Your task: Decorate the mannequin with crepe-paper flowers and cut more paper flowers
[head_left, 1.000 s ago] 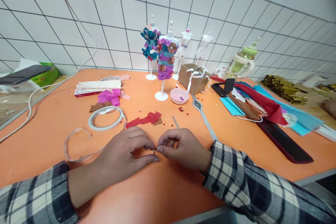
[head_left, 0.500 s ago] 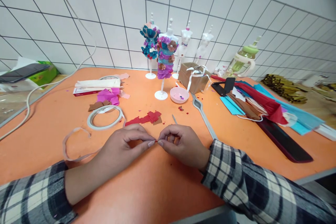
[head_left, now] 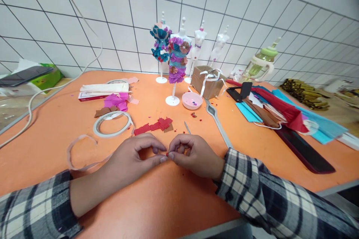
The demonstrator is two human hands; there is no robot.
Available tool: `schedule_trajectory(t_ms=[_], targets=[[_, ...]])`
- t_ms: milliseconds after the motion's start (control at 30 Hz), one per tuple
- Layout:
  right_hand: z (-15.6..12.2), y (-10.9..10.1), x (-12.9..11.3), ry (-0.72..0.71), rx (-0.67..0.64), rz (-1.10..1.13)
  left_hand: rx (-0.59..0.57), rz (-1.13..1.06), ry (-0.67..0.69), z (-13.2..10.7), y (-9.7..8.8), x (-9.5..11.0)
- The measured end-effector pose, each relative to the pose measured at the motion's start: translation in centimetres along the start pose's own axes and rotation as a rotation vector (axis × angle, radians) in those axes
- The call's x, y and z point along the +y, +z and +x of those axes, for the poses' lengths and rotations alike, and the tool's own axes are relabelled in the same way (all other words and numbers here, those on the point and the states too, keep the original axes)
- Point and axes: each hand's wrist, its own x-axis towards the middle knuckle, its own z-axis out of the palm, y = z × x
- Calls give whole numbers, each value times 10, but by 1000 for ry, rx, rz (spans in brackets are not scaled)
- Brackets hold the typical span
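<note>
Over the near middle of the orange table, my right hand [head_left: 193,154] is pinched on a tiny scrap of red paper [head_left: 167,154]; only a speck of it shows. My left hand [head_left: 140,153] meets it from the other side, its thumb tip close against the scrap and its index finger lifted away, leaving a gap. Just beyond the fingers lie red crepe paper squares [head_left: 157,125], with a brown piece [head_left: 168,128] partly under them. A thin pointed metal tool [head_left: 187,127] lies behind my right hand.
A dress form in purple and blue paper [head_left: 177,59] stands at the back, beside a pink bowl [head_left: 192,101] and cardboard box [head_left: 206,81]. A tape roll [head_left: 112,134] lies left; a dark phone-like slab [head_left: 305,151] and coloured paper sheets [head_left: 291,110] lie right.
My left index finger has risen off its thumb, opening the pinch. The red speck shows more clearly at my right fingertips, which have barely moved.
</note>
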Motion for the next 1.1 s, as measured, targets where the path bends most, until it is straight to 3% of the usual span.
schedule_trajectory(t_ms=[133,233,400,633,767,1100], targets=[[-1,1,1,-19,-2,-13,5,25,-48,0,-1,-1],[0,1,4,-20,23,-41,-40,5,-1,-2,-2,0],[-1,1,5,-32,2,-65,56,26,64,-3,-4,3],[-3,3,0,-38,2,-43,52,18,188,-2,-4,7],[-2,3,1,9,59,-9,76,30,144,-1,-4,7],[-1,2,-1,70,47,18,43,31,37,0,-5,0]])
